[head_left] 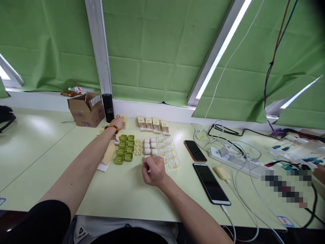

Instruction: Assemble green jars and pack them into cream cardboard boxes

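Observation:
My left hand (117,122), with a beaded bracelet at the wrist, reaches far across the table. Its fingers are closed at a small kraft paper bag (124,122). Under and beside that forearm lie more flat kraft bags (109,152). My right hand (154,171) is curled into a fist just above the table, and nothing shows in it. In front of it stand pink and white round pieces (147,151) and clear plastic cups (174,163). Green square trays (119,159) and small yellowish pieces (137,148) sit in rows between my hands.
Several kraft bags (156,126) stand near the wall. A cardboard box (86,110) and a black cylinder (108,107) are at the back left. Two phones (212,183), a power strip (238,163) and tangled cables fill the right side.

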Demonstrator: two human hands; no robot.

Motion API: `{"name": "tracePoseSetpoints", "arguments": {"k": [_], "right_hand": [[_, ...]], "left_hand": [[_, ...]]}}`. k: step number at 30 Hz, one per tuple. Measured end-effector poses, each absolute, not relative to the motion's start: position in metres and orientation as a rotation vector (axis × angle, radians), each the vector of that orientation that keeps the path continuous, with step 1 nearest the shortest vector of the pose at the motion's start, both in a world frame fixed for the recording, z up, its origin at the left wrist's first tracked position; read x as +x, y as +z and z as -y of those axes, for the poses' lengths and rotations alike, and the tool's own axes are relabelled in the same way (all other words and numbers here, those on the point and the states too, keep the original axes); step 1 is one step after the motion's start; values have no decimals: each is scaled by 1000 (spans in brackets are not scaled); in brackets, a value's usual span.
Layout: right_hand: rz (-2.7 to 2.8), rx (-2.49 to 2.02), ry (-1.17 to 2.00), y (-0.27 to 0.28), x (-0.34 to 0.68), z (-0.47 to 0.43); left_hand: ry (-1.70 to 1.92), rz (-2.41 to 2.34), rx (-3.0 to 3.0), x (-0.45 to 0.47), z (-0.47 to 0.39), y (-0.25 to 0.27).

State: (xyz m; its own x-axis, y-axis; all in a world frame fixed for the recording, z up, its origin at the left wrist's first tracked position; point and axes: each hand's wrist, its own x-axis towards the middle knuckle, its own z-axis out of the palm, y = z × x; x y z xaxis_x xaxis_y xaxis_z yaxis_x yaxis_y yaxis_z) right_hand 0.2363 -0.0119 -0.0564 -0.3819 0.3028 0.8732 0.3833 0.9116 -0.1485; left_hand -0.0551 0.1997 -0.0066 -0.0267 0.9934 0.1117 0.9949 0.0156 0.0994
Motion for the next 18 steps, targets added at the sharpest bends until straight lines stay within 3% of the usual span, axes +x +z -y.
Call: {"name": "tracePoseSetpoints", "arguments": {"k": [11, 18], "right_hand": [[2002, -503, -96, -56, 236, 12], [1989, -473, -93, -58, 236, 12]], "left_hand": [[-255, 2260, -2177, -48, -197, 0], [-482, 2160, -2122, -43, -173, 28]]}}
